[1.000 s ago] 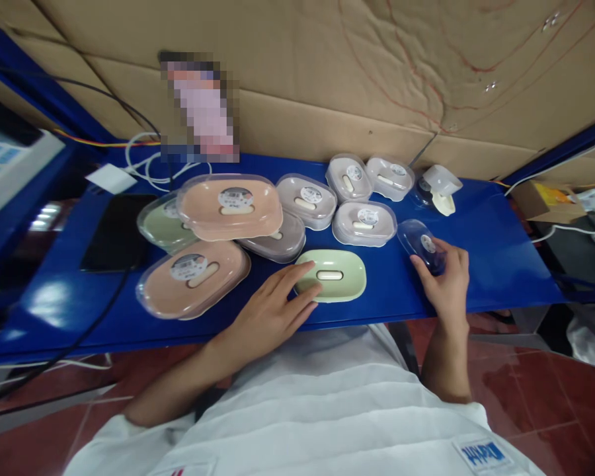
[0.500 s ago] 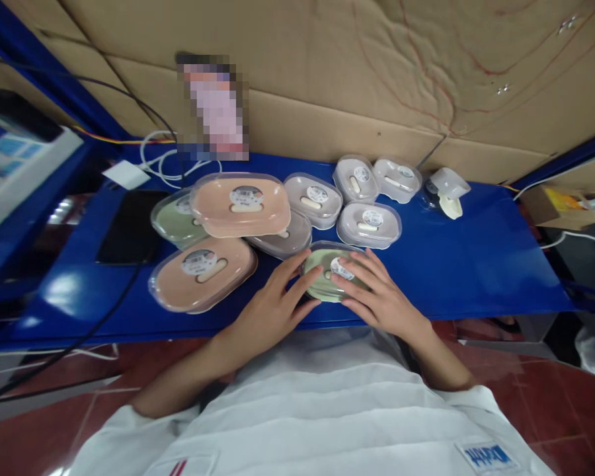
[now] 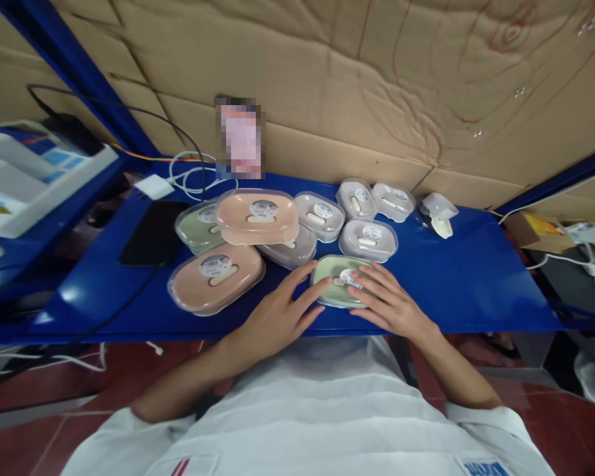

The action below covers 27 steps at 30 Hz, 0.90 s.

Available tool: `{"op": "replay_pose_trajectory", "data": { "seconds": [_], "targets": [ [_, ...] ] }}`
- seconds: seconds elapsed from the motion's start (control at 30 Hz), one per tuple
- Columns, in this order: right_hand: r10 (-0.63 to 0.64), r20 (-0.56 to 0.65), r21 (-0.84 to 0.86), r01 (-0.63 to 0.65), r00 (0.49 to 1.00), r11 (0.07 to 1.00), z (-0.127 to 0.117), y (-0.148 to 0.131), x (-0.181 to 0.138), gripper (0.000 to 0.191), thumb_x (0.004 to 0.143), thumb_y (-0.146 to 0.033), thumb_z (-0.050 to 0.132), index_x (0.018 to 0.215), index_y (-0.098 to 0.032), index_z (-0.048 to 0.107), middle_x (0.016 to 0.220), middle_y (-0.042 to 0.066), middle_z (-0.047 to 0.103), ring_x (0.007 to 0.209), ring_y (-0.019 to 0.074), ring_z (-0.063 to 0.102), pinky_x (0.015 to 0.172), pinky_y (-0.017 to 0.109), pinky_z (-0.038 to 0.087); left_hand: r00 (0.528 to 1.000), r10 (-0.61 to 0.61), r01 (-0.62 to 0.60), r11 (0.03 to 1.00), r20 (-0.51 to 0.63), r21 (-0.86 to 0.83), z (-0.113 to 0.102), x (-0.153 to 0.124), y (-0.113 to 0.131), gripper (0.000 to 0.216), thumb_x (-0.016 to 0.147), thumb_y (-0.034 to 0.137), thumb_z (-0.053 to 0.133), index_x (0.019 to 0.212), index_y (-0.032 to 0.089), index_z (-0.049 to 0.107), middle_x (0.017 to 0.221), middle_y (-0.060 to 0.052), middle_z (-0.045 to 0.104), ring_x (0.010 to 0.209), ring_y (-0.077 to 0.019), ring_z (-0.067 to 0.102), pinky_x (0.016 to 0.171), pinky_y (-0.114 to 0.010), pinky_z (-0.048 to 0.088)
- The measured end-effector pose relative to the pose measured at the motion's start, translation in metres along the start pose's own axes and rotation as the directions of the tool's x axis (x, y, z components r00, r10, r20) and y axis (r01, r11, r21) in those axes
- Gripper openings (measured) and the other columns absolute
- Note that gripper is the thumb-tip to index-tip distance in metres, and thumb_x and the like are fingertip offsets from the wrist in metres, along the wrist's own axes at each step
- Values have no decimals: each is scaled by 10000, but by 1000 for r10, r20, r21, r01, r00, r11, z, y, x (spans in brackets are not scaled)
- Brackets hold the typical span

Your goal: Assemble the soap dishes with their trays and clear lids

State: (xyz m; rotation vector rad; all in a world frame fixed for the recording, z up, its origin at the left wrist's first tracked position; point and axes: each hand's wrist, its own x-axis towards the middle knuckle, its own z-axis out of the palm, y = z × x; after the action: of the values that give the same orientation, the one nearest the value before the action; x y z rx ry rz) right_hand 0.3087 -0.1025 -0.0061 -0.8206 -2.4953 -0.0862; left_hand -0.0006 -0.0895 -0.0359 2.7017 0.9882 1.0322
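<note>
A pale green soap box (image 3: 334, 284) with a clear lid and a round label lies near the front edge of the blue table (image 3: 466, 291). My right hand (image 3: 389, 305) lies flat on the lid, fingers spread over the label. My left hand (image 3: 277, 316) rests against the box's left end, fingers stretched out and touching its rim. Neither hand grips anything.
Behind lie two peach boxes (image 3: 256, 217), another green box (image 3: 198, 226), several grey lidded boxes (image 3: 368, 239) and a loose white part (image 3: 439, 210). A black tablet (image 3: 153, 233), white cables and a charger sit at the left. Cardboard lines the back wall.
My right hand brought the clear lid from the right and set it on the green box, where it now presses flat. The view has shifted a little.
</note>
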Motion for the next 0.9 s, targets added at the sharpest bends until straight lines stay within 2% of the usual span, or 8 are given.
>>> {"op": "replay_pose_trajectory", "data": {
  "seconds": [0.13, 0.23, 0.4, 0.53, 0.67, 0.77, 0.83, 0.9],
  "targets": [
    [-2, -149, -68, -8, 989, 998, -21, 45, 24, 823, 989, -286, 810, 1712, -323, 419, 1496, 99, 711, 1444, 319, 644, 1277, 616, 484, 999, 15, -15, 1000, -37, 2, -2, 1, 2, 423, 1115, 286, 579, 1522, 177, 546, 1582, -227, 528, 1366, -316, 671, 1083, -462, 654],
    [57, -219, -81, -77, 974, 994, -23, 93, 61, 634, 1027, -381, 754, 1626, -305, 560, 1511, 99, 702, 1433, 323, 650, 1253, 584, 509, 998, 67, -67, 997, -1, 34, -2, 1, 1, 384, 1115, 272, 568, 1484, 167, 590, 1564, -225, 554, 1387, -351, 653, 1067, -499, 659],
    [162, -84, -59, -167, 983, 984, 2, 162, 124, 531, 1085, -536, 597, 1500, -216, 678, 1530, 146, 680, 1484, 326, 596, 1296, 570, 433, 997, 68, -68, 998, 41, -4, 0, 0, -2, 343, 1097, 276, 609, 1418, 164, 653, 1549, -206, 588, 1374, -331, 663, 1083, -490, 653],
    [194, 95, -102, -184, 976, 978, 18, 176, 145, 537, 1104, -526, 535, 1554, -246, 623, 1660, 138, 563, 1635, 356, 397, 1358, 692, 180, 995, 78, -77, 997, 66, -8, 1, -1, -3, 311, 1094, 274, 612, 1379, 170, 683, 1530, -190, 612, 1357, -310, 675, 1108, -475, 640],
    [265, 122, -159, -245, 956, 956, 7, 170, 131, 637, 1124, -523, 456, 1711, -279, 403, 1792, 117, 362, 1697, 351, 248, 1344, 710, 126, 991, 102, -104, 994, 92, 27, -1, 0, -2, 295, 1107, 279, 584, 1355, 168, 699, 1508, -179, 631, 1333, -305, 686, 1095, -471, 645],
    [363, -32, -245, -359, 931, 900, -18, 178, 94, 565, 1129, -502, 419, 1629, -261, 522, 1713, 142, 495, 1616, 355, 411, 1306, 649, 272, 987, 121, -126, 991, 105, 38, -1, 0, -2, 290, 1114, 283, 569, 1334, 160, 713, 1493, -178, 641, 1329, -307, 684, 1087, -474, 645],
    [477, -184, -315, -512, 859, 800, -35, 186, 59, 506, 1121, -479, 412, 1484, -218, 651, 1560, 178, 641, 1479, 367, 559, 1225, 607, 397, 985, 122, -127, 991, 120, 42, -1, 0, -2, 289, 1116, 294, 570, 1324, 167, 723, 1488, -173, 647, 1319, -303, 686, 1087, -474, 641],
    [614, -292, -374, -679, 733, 632, -47, 193, 19, 480, 1104, -454, 415, 1313, -162, 732, 1359, 220, 736, 1304, 383, 657, 1100, 564, 499, 984, 113, -120, 992, 141, 42, -1, 0, -2, 285, 1112, 300, 581, 1324, 180, 729, 1487, -161, 652, 1303, -295, 693, 1084, -472, 637]
  ]
}}
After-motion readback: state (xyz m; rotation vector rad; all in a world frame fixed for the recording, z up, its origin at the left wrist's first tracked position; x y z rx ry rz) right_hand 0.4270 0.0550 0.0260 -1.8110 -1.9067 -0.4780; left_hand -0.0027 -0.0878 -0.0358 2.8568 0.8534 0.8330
